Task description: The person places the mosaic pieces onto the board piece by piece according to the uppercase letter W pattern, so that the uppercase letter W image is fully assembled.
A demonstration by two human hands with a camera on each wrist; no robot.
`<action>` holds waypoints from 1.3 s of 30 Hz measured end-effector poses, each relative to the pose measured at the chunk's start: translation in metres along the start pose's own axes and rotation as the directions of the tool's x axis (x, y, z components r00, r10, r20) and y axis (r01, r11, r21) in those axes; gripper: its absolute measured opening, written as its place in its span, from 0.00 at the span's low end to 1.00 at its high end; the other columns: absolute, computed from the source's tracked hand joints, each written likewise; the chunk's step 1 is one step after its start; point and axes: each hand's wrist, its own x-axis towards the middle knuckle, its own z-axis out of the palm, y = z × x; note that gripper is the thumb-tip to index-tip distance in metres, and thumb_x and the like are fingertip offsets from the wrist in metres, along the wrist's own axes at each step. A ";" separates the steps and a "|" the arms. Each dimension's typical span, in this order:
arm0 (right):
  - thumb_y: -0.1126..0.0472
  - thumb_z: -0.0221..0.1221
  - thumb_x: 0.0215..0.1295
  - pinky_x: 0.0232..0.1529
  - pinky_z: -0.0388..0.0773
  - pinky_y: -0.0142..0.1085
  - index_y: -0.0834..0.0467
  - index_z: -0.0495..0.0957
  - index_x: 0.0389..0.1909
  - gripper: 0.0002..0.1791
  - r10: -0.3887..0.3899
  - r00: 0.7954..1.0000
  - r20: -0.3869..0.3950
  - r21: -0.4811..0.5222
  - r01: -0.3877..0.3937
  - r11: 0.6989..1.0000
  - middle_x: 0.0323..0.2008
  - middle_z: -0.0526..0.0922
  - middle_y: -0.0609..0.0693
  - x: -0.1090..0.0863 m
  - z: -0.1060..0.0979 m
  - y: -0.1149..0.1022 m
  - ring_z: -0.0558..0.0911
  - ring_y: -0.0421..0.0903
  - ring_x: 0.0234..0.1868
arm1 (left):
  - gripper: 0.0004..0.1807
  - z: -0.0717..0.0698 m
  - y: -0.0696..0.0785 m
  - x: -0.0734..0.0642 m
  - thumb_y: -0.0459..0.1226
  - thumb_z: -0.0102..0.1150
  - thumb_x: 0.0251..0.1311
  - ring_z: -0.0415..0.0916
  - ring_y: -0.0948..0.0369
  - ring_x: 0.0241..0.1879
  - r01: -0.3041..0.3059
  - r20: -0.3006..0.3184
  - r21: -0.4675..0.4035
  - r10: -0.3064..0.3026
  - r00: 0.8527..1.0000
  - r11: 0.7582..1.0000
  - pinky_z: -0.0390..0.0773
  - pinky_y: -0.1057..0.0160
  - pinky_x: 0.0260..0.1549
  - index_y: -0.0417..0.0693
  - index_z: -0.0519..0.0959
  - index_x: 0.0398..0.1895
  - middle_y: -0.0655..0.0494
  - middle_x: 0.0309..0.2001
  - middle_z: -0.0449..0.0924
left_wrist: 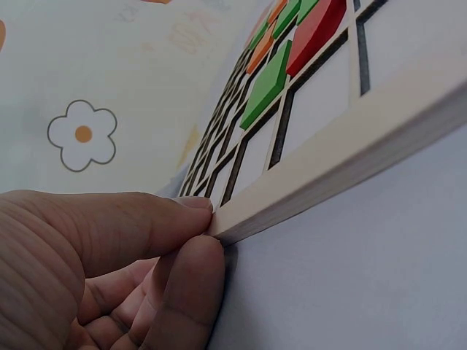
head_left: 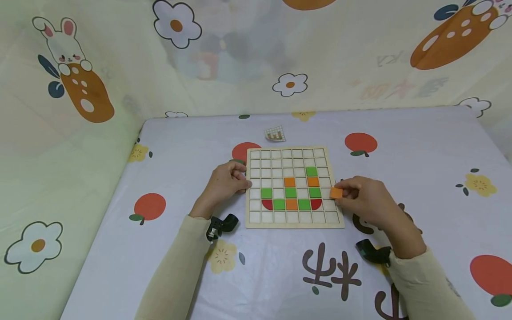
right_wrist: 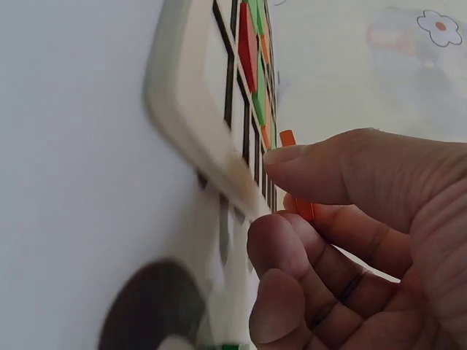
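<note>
A wooden grid board (head_left: 294, 224) lies flat on the table, with several green and orange square tiles and two red rounded tiles in its cells. My left hand (head_left: 222, 183) grips the board's left edge; in the left wrist view the thumb (left_wrist: 146, 222) lies at the rim and a curled finger sits under it. Beside the board's right edge, my right hand (head_left: 366, 198) pinches an orange square tile (head_left: 336, 193) between thumb and fingers. The right wrist view shows that tile (right_wrist: 287, 138) edge-on, partly covered by the thumb.
Behind the board lies a small picture card (head_left: 275, 134) with a grid pattern. The tablecloth (head_left: 192, 151) is printed with fruit, flowers and dark characters. Black wrist devices (head_left: 374, 252) sit at both cuffs. A patterned curtain (head_left: 240, 89) rises at the table's back edge.
</note>
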 end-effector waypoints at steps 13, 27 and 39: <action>0.63 0.73 0.58 0.36 0.74 0.37 0.67 0.87 0.50 0.19 -0.058 0.998 -0.008 -0.011 0.058 0.998 0.35 0.81 0.55 0.022 0.011 -0.025 0.76 0.50 0.37 | 0.22 0.000 -0.001 0.001 0.31 0.72 0.61 0.82 0.60 0.28 -0.013 0.001 0.004 0.013 1.000 1.000 0.78 0.65 0.33 0.38 0.79 0.57 0.50 0.33 0.84; 0.63 0.69 0.59 0.43 0.75 0.44 0.64 0.87 0.52 0.19 -0.093 0.995 0.035 0.037 0.092 0.995 0.42 0.84 0.57 0.042 0.027 -0.045 0.78 0.53 0.42 | 0.21 0.000 -0.001 0.000 0.31 0.73 0.60 0.81 0.60 0.27 -0.009 -0.007 0.006 0.009 1.000 1.000 0.78 0.65 0.32 0.38 0.79 0.56 0.50 0.33 0.84; 0.62 0.68 0.59 0.43 0.73 0.43 0.63 0.88 0.51 0.19 -0.130 0.990 0.055 0.017 0.129 0.992 0.45 0.85 0.58 0.054 0.042 -0.061 0.77 0.53 0.43 | 0.22 -0.001 -0.001 0.000 0.31 0.72 0.61 0.81 0.60 0.27 -0.008 0.001 -0.012 0.008 1.000 1.000 0.78 0.66 0.31 0.38 0.78 0.57 0.50 0.33 0.83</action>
